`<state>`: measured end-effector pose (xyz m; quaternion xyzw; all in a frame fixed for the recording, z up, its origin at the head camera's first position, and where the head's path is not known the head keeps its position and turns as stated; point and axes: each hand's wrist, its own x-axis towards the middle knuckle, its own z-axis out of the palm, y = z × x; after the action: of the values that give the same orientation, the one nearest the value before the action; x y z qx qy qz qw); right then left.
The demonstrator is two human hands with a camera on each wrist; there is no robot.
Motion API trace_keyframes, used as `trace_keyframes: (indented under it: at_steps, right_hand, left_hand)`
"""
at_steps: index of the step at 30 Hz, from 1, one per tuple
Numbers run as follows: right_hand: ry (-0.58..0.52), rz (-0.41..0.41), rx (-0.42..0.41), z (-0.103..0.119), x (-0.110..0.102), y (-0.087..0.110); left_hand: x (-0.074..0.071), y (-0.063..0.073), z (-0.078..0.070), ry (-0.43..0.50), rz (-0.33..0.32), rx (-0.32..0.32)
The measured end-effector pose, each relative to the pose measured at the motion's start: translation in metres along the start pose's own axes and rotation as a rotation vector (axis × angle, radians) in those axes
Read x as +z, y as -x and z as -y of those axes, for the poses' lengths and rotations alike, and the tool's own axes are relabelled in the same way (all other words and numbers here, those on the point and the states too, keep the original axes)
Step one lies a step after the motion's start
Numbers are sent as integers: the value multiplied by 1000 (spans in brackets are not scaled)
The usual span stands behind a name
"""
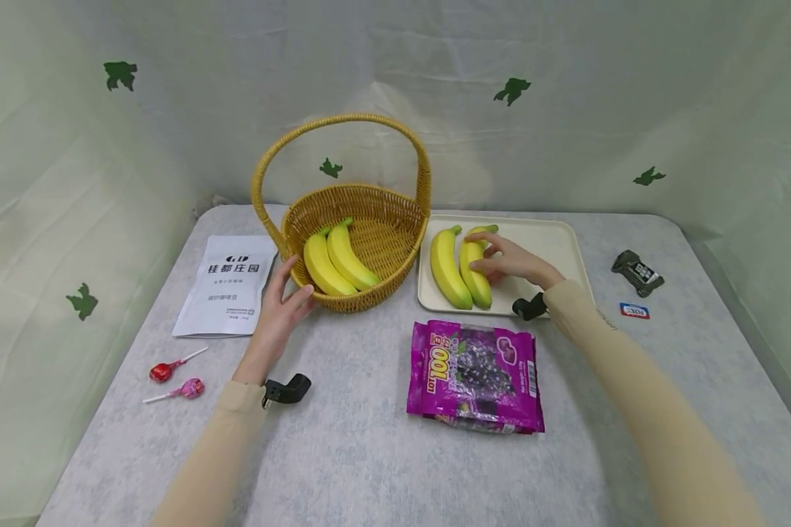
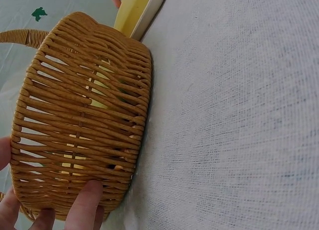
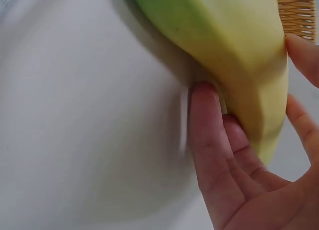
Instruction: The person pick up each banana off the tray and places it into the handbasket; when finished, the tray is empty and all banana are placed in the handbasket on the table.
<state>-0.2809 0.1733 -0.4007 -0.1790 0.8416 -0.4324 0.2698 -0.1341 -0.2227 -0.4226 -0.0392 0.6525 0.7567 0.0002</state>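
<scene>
My left hand (image 1: 282, 313) holds the near left side of a wicker basket (image 1: 402, 274) with a tall arched handle; in the left wrist view, fingertips (image 2: 89, 195) lie against its woven outer wall. Inside the basket lie two yellow bananas (image 1: 343, 256), side by side. Over on the cream tray (image 1: 547, 238), my right hand (image 1: 510, 262) grips the right-hand banana (image 1: 473, 256) of a pair, thumb on one side and fingers on the other, as the right wrist view shows. The other banana (image 1: 444, 267) rests just left of it on the tray.
A purple candy bag (image 1: 477, 377) lies in front of the tray. Left of the basket is a white printed pouch (image 1: 224, 285), with a red lollipop (image 1: 161, 372) and a pink lollipop (image 1: 192, 388) nearer. A dark wrapped bar (image 1: 637, 273) and a small blue-red packet (image 1: 634, 311) sit at the right.
</scene>
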Motion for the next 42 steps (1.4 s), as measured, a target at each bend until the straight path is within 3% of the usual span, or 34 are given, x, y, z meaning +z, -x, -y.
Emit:
trace_keyframes:
  at_steps: [9,15,22,32,42]
  right_hand:
    - [-93,-22,-93,8,-9,8]
    - [-111,48,-142,28,-7,13]
    - [-54,145,-194,58,9,10]
    - [4,260,-279,97,34,-8]
    - [11,240,-324,130,54,-39]
  left_hand:
    - [0,1,0,-7,4,1]
    - [-1,1,-1,-12,8,-6]
    - [-1,0,-1,-13,7,-11]
    - [0,0,-1,-8,0,1]
    - [1,1,0,12,-5,0]
